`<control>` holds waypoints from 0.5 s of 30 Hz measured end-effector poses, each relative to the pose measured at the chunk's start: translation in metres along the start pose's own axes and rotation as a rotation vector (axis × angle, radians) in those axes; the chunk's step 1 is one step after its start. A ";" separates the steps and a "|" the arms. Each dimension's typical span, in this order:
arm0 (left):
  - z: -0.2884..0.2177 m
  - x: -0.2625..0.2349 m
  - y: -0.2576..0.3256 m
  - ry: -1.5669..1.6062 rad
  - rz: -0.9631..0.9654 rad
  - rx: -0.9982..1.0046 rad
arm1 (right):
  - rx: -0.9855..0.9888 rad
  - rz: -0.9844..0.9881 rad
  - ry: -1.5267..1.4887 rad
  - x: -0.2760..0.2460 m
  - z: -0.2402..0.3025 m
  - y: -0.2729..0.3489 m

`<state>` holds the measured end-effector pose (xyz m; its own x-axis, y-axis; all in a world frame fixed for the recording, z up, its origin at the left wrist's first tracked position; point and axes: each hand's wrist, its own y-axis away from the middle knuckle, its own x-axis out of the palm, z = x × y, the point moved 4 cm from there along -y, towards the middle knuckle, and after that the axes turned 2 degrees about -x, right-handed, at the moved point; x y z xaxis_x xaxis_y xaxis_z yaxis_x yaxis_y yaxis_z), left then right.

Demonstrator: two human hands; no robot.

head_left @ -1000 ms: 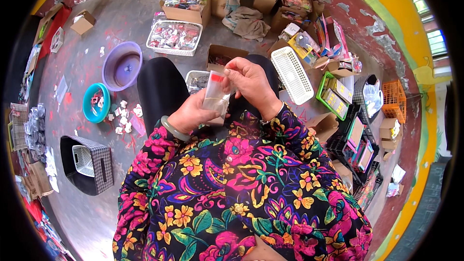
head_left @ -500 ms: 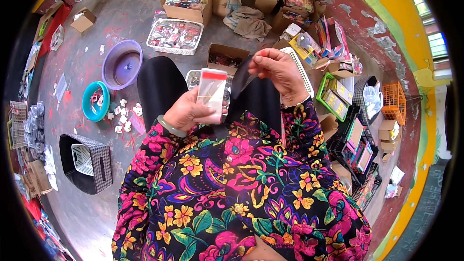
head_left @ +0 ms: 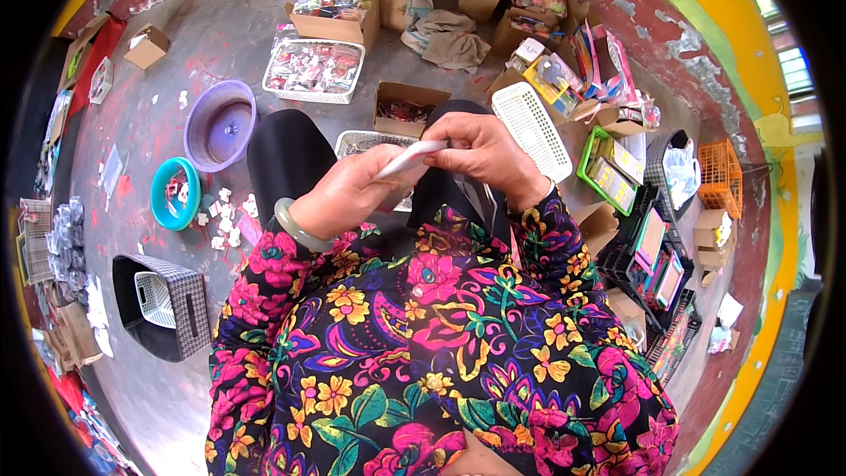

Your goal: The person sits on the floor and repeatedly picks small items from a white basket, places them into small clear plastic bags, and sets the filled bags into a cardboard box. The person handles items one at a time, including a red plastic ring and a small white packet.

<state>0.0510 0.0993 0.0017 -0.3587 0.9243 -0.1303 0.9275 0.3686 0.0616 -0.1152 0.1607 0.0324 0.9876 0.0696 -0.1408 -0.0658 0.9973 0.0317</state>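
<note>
Above my lap, my left hand point(head_left: 339, 194) is closed round a thin stack of clear plastic bags point(head_left: 412, 159), which I see almost edge-on and tilted up to the right. My right hand point(head_left: 493, 157) meets it at the far end, thumb and fingers pinched on the stack's upper edge. Below the right palm there is a glossy, see-through strip, perhaps a loose bag; how it is held is hidden. Just beyond my hands, between my knees, stands a white basket point(head_left: 352, 143), partly covered by them.
An open carton point(head_left: 388, 115) and a white basket of small packets point(head_left: 314, 95) stand ahead. To the left are a purple basin point(head_left: 196, 145) and a teal basin point(head_left: 159, 211). An empty white basket point(head_left: 531, 132) and a green crate point(head_left: 589, 152) lie right.
My right hand has come left and down from holding a see-through sheet apart, and now grips the stack. My left hand has tipped the stack from face-on to edge-on.
</note>
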 end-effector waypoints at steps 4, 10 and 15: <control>-0.024 -0.005 -0.004 -0.346 -0.179 0.090 | -0.308 -0.158 0.313 -0.005 0.010 0.009; -0.004 -0.012 -0.007 -0.028 -0.328 0.003 | -0.418 -0.310 0.373 -0.020 0.015 0.025; -0.015 -0.014 -0.010 -0.164 -0.352 0.063 | -0.377 -0.419 0.415 -0.028 0.008 0.038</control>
<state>0.0448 0.0839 0.0174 -0.6396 0.7124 -0.2889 0.7570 0.6490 -0.0755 -0.1438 0.1964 0.0451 0.8096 -0.3945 -0.4347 0.1892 0.8764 -0.4430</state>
